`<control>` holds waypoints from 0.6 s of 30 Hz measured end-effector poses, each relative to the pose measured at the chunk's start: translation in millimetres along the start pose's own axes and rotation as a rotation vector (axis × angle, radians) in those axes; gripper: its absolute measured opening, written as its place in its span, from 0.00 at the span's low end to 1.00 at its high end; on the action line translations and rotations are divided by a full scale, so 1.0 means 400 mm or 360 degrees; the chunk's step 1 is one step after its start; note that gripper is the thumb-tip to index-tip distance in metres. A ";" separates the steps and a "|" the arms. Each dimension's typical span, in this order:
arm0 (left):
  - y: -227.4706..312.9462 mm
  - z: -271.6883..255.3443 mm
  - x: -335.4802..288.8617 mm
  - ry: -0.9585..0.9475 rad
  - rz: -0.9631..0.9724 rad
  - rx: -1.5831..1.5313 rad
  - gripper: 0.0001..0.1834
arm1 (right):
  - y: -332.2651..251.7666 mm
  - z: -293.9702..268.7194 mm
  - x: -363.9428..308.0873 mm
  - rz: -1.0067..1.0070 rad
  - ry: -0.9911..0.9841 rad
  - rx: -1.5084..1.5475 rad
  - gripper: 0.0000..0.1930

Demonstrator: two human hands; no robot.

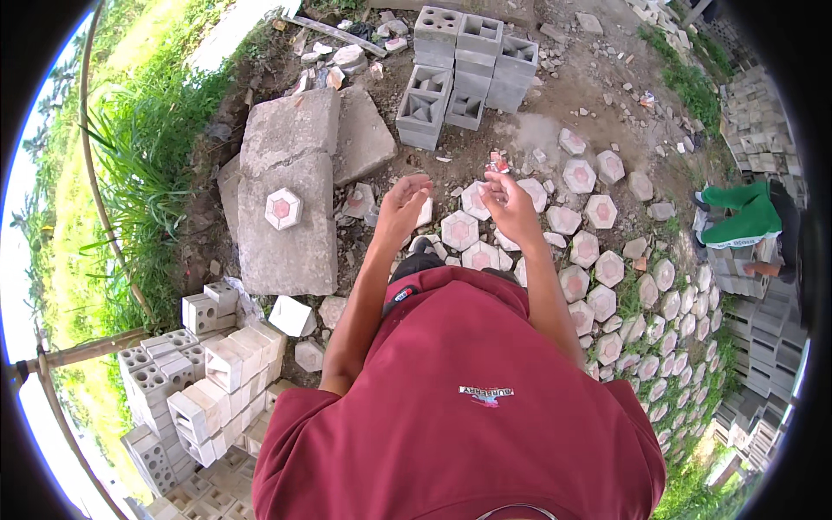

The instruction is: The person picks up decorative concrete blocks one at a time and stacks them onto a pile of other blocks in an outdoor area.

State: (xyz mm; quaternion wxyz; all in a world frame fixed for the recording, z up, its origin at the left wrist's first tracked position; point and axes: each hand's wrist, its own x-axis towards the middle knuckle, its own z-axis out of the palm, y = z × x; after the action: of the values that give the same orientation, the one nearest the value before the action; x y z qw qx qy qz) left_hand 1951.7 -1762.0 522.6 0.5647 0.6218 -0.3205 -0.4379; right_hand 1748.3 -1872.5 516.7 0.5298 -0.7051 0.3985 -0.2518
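Both my arms reach forward over ground scattered with hexagonal paving stones. My left hand (403, 206) is raised with fingers loosely bent, thumb apart, holding nothing. Across from it, my right hand (511, 208) is also empty, its fingers apart and turned inward. Below and between the hands lies a pale hexagonal paving stone (459, 230) with a reddish centre. Another paving stone (474, 200) lies partly behind my right hand's fingers. A single paving stone (282, 209) rests on a cracked concrete slab (290, 247) to the left.
Grey hollow concrete blocks (468, 65) stand stacked ahead. More blocks (212, 390) are piled at the lower left, beside a wooden pole (95, 345). Many paving stones (601, 211) spread to the right. A person in green trousers (737, 215) is at the far right, near stacked blocks.
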 end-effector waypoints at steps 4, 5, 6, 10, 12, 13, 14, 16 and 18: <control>0.060 -0.117 0.187 -0.0022 -0.0005 0.0142 0.16 | -0.058 0.063 0.152 0.0045 -0.0047 0.0062 0.22; 0.067 -0.140 0.226 -0.0029 -0.0105 0.0029 0.17 | -0.068 0.074 0.192 0.0064 -0.0047 0.0054 0.21; 0.072 -0.160 0.262 -0.0029 -0.0204 -0.0084 0.17 | -0.042 0.085 0.227 0.0090 -0.0053 0.0065 0.21; 0.067 -0.210 0.405 0.0023 -0.0297 -0.0124 0.16 | 0.010 0.080 0.398 0.0110 0.0035 -0.0009 0.22; 0.059 -0.235 0.485 0.0037 -0.0323 -0.0113 0.16 | 0.031 0.077 0.503 0.0144 0.0037 0.0006 0.22; 0.050 -0.242 0.527 0.0042 -0.0338 -0.0108 0.16 | 0.050 0.074 0.558 0.0170 0.0049 0.0013 0.22; 0.043 -0.252 0.572 0.0043 -0.0354 -0.0112 0.16 | 0.069 0.075 0.616 0.0167 0.0043 0.0038 0.22; 0.031 -0.285 0.679 0.0071 -0.0330 -0.0079 0.16 | 0.100 0.091 0.742 0.0188 0.0024 -0.0020 0.23; 0.000 -0.319 0.792 0.0151 -0.0377 -0.0009 0.16 | 0.123 0.110 0.863 0.0171 -0.0026 -0.0147 0.24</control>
State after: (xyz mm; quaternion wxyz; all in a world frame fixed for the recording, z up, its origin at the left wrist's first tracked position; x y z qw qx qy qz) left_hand 2197.4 -1991.2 462.1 0.5253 0.6736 -0.2167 -0.4725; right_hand 1959.7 -2140.6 433.1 0.5127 -0.7083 0.4427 -0.1986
